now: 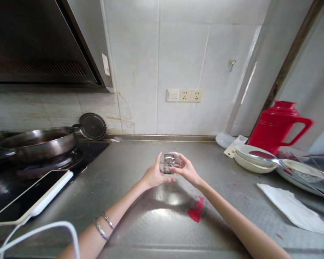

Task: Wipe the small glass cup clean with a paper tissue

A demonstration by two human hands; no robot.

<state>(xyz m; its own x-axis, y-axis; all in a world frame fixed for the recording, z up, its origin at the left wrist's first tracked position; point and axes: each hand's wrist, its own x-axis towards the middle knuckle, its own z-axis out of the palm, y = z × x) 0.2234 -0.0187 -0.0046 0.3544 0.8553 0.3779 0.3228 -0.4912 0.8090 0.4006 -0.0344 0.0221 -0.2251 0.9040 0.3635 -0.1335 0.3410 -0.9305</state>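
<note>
Near the middle of the metal counter (pixel 135 158), a small clear glass object (pixel 168 162) is held between my two hands. My left hand (pixel 157 174) grips its left side, thumb and fingers curved round it; two silver bracelets (pixel 104 226) circle that forearm. From the right, my right hand (pixel 184 167) pinches the glass object, with a fingertip across its front. A second clear, rounded edge shows inside the right hand's fingers, too faint to make out. Red patches (pixel 196 211) mark the counter below the right hand.
At left are a pan (pixel 37 144) on the stove, a round black lid (pixel 93 126) and a phone (pixel 29 198) with a white cable (pixel 51 225). At right stand a red thermos (pixel 275 126), stacked bowls (pixel 253 158), plates with utensils, and a white tissue (pixel 294 208).
</note>
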